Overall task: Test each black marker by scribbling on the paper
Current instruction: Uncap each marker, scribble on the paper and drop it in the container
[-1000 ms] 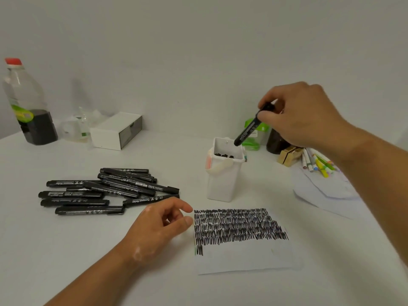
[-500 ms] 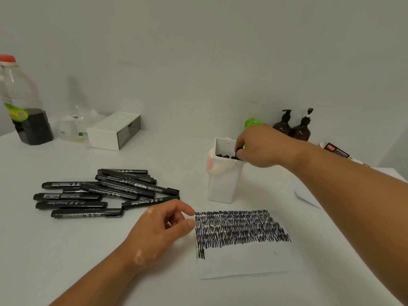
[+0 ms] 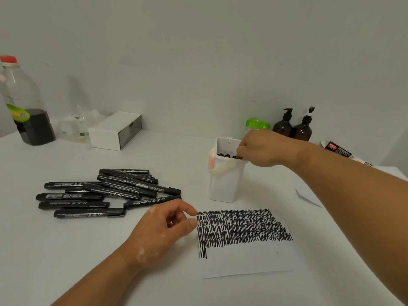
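A pile of several capped black markers (image 3: 106, 191) lies on the white table, left of centre. The paper (image 3: 247, 259) sits in front of me, its upper half covered in black scribbles. Behind it stands a white container (image 3: 225, 182) with a few marker tops showing inside. My right hand (image 3: 262, 149) is at the container's right rim, fingertips pinched on the end of a black marker (image 3: 235, 157) sunk inside. My left hand (image 3: 163, 228) rests on the table at the paper's left edge, fingers loosely curled and holding nothing.
At the back left stand a large bottle of dark liquid (image 3: 24, 107), clear plastic items (image 3: 75, 127) and a white drawer box (image 3: 114, 131). Two brown pump bottles (image 3: 295, 127) and a green-capped item (image 3: 256, 123) stand behind the container. Loose paper (image 3: 309, 195) lies right.
My right hand came down from above the container with the marker and lowered it inside. The left hand stayed by the paper.
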`<move>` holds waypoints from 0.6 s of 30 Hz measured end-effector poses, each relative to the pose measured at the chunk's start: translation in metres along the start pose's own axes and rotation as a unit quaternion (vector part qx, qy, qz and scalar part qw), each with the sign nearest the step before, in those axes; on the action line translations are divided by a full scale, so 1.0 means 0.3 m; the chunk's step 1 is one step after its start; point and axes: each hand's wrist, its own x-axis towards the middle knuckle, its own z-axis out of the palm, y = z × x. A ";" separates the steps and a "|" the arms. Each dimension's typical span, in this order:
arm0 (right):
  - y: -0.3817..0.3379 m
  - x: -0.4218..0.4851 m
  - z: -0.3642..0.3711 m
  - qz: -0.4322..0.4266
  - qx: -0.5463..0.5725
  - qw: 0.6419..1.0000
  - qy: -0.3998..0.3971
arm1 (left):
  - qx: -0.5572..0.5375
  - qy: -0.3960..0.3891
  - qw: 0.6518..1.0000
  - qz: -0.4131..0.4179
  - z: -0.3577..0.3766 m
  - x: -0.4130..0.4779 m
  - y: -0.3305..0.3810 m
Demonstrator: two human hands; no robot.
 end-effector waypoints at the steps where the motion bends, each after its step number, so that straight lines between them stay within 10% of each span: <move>1: 0.008 -0.004 -0.013 -0.001 0.019 1.000 0.018 | -0.001 -0.001 1.000 0.002 0.000 -0.001 0.002; 8: 0.071 -0.162 -0.029 -0.037 0.193 0.961 0.195 | 0.000 0.008 1.000 0.006 -0.005 0.003 -0.005; 18: 0.046 -0.325 0.408 -0.015 0.318 0.943 0.096 | 0.088 0.060 0.994 0.004 -0.011 -0.022 0.005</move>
